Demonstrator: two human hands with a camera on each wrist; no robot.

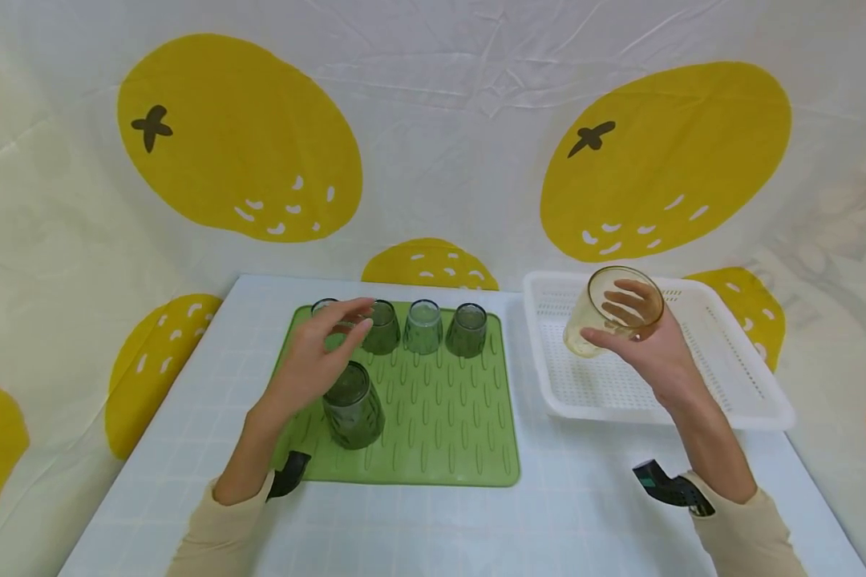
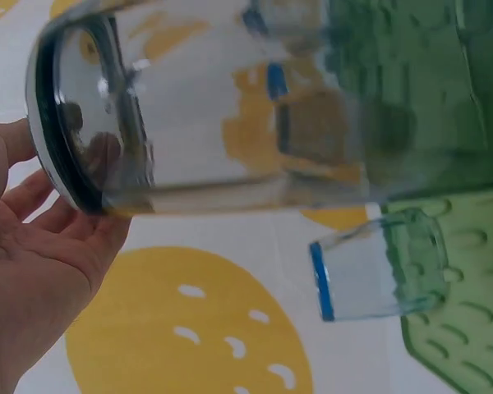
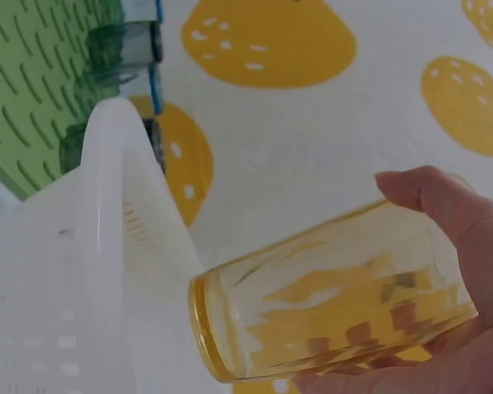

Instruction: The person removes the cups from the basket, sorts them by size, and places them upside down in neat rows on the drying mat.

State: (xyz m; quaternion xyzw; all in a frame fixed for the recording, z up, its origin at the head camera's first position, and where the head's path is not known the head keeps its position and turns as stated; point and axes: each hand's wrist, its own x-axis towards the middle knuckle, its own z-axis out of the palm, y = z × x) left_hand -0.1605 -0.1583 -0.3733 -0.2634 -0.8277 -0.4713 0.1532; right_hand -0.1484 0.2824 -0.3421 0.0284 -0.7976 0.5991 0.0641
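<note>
My right hand [image 1: 657, 349] grips a tall amber glass [image 1: 584, 324] above the near side of a white basket [image 1: 624, 413]; in the right wrist view, the thumb and fingers wrap the upper part of the glass [image 3: 312, 304]. My left hand [image 1: 310, 361] hovers over the left part of a green drying mat [image 1: 440, 449], fingers loosely bent and holding nothing. Just below it, a large dark grey-green glass [image 1: 354, 413] stands on the mat. The left wrist view shows the fingers [image 2: 45, 238] beside the base of this glass [image 2: 214, 107].
Along the mat's back edge stand several smaller glasses: a dark one [image 1: 381, 330], a clear bluish one [image 1: 423, 328], another dark one [image 1: 467, 332], and one [image 1: 323, 304] partly behind my left hand. Beyond the white table [image 1: 433, 529] hangs a cloth [image 1: 447, 160] with yellow fruit prints.
</note>
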